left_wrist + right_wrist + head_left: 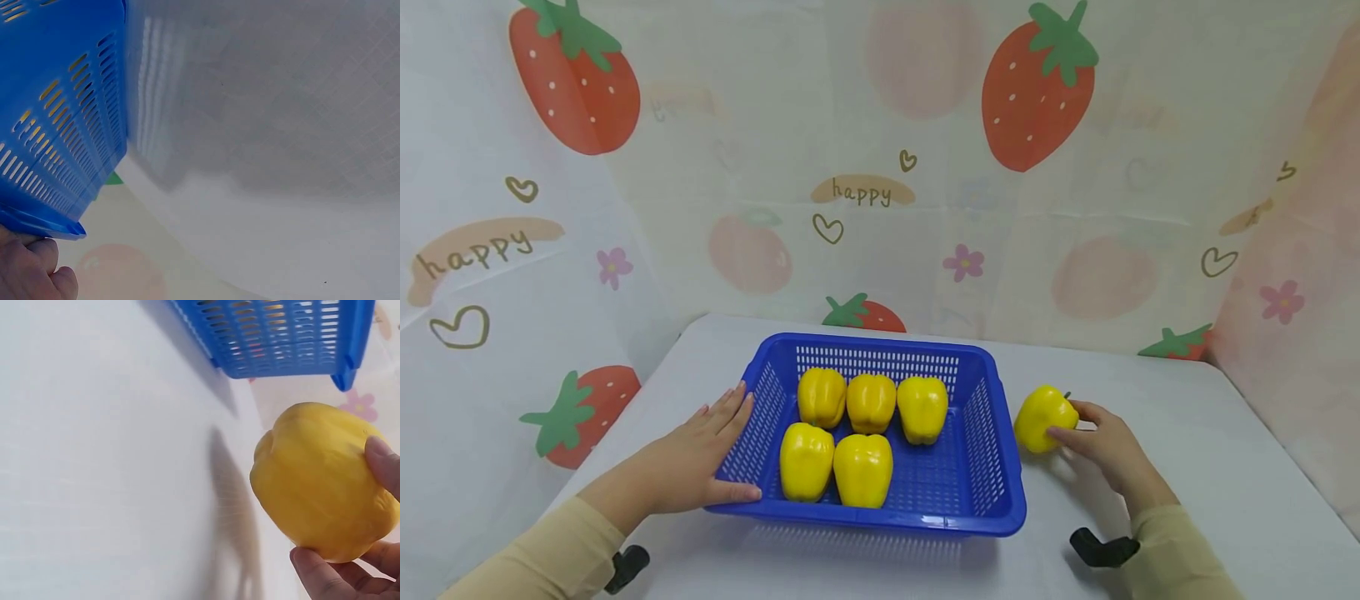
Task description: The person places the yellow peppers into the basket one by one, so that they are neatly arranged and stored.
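A blue plastic basket [925,522] with slotted walls stands on the table. Inside it are several yellow bell peppers [863,471], grouped toward the left and middle. My left hand [688,462] rests on the basket's left rim, fingers extended along it and thumb on the front left corner. Just right of the basket, my right hand [1112,454] pinches another yellow bell pepper [1043,421] between thumb and fingers. That pepper [325,481] is held above the tabletop in the right wrist view, with its shadow below. The left wrist view catches the basket's wall [56,137] and part of the left hand [31,269].
The white table [1195,467] extends to the right of the basket. Behind and at both sides hangs a pale cloth [925,275] printed with strawberries, hearts and "happy". A black piece [1103,547] sits at the right wrist, another [627,568] at the left.
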Available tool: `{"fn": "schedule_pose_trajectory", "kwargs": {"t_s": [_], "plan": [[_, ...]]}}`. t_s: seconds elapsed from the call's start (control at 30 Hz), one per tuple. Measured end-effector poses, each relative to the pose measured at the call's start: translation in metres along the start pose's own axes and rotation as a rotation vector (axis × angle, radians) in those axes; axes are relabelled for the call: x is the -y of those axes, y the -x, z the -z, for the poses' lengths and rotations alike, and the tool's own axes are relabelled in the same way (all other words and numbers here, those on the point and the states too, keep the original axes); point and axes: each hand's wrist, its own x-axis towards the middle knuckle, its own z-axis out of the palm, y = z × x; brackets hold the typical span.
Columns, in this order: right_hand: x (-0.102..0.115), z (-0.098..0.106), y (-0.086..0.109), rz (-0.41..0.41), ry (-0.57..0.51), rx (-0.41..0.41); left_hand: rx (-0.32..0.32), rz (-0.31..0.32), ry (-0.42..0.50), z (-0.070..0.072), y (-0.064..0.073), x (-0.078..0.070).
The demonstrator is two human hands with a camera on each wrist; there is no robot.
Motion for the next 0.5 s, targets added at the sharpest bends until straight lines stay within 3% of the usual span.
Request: {"fn": "schedule_pose_trajectory", "kwargs": {"t_s": [0.37, 0.5], "plan": [[0.022, 0.027, 0.001, 0.154, 0.020, 0.035, -0.013, -0.010, -0.023, -0.001, 0.000, 0.001], [0.034, 0.035, 0.000, 0.168, 0.030, 0.058, -0.011, -0.012, -0.021, 0.000, 0.000, 0.000]]}}
